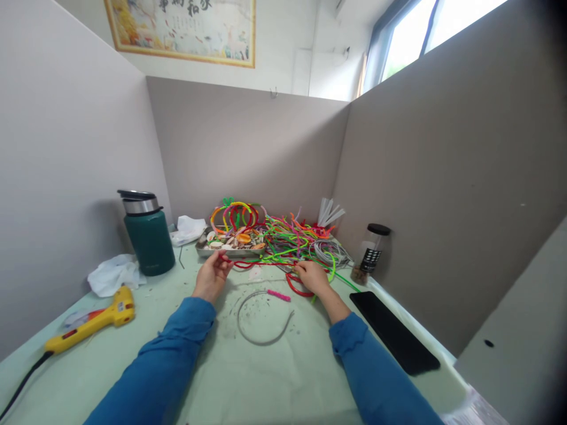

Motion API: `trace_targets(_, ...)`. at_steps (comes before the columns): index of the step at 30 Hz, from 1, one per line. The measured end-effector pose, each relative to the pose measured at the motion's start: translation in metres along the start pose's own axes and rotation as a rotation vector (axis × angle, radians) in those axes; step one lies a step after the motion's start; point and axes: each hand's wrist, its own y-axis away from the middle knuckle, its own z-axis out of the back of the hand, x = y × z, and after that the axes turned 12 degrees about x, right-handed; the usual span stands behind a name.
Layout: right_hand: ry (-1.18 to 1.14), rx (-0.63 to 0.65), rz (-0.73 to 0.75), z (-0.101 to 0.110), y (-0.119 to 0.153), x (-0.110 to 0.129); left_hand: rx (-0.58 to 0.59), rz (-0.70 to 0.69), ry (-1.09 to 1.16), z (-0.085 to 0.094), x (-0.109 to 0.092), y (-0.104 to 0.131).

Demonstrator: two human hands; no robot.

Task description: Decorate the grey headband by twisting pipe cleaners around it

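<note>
Spanning hands' gap nr tray edge: red cord

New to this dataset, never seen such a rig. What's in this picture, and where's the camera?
There is no robot here, just a person's two bare hands in blue sleeves. The one picture comes from a camera worn on the head, looking forward and down.

The left hand and right hand hold a red strand stretched between them. On the table nearer the camera lies an open grey hoop, one end wrapped in pink. Beyond the hands are a metal tray of small pieces and a tangle of coloured strands.

To the left are a yellow glue gun and a green bottle; to the right, a black-lidded jar and a flat black slab.
</note>
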Motion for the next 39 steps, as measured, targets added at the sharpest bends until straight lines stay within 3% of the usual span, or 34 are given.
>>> trace_targets(6,-0.354,-0.224,-0.035,-0.001,-0.006,-0.005,0.092,0.014,-0.177,-0.001,0.000,0.003)
trace_targets(9,-0.450,-0.246,-0.040,-0.003,-0.008,-0.006,0.068,0.015,-0.187,-0.002,0.002,0.002)
trace_targets(11,-0.489,-0.264,0.035,-0.004,-0.007,-0.003,0.051,0.018,-0.189,-0.003,0.004,0.002)
trace_targets(14,-0.627,-0.224,0.156,-0.007,-0.003,0.007,0.083,0.028,-0.182,-0.005,0.006,0.003)
trace_targets(19,-1.115,-0.012,0.162,-0.008,0.002,0.025,0.221,0.068,-0.141,-0.014,0.009,0.012)
trace_targets(23,-1.360,-0.051,0.184,-0.003,0.004,0.031,0.298,0.086,-0.100,-0.020,0.008,0.017)
trace_targets(29,-1.454,-0.161,0.351,0.005,0.007,0.033,0.174,0.012,-0.014,-0.013,0.005,0.009)
trace_targets(34,-1.364,-0.122,0.267,0.000,0.005,0.030,0.068,-0.063,0.013,-0.009,0.004,0.005)
trace_targets(39,-1.071,0.050,0.256,-0.010,0.009,0.040,0.196,-0.003,-0.076,-0.022,0.017,0.016)
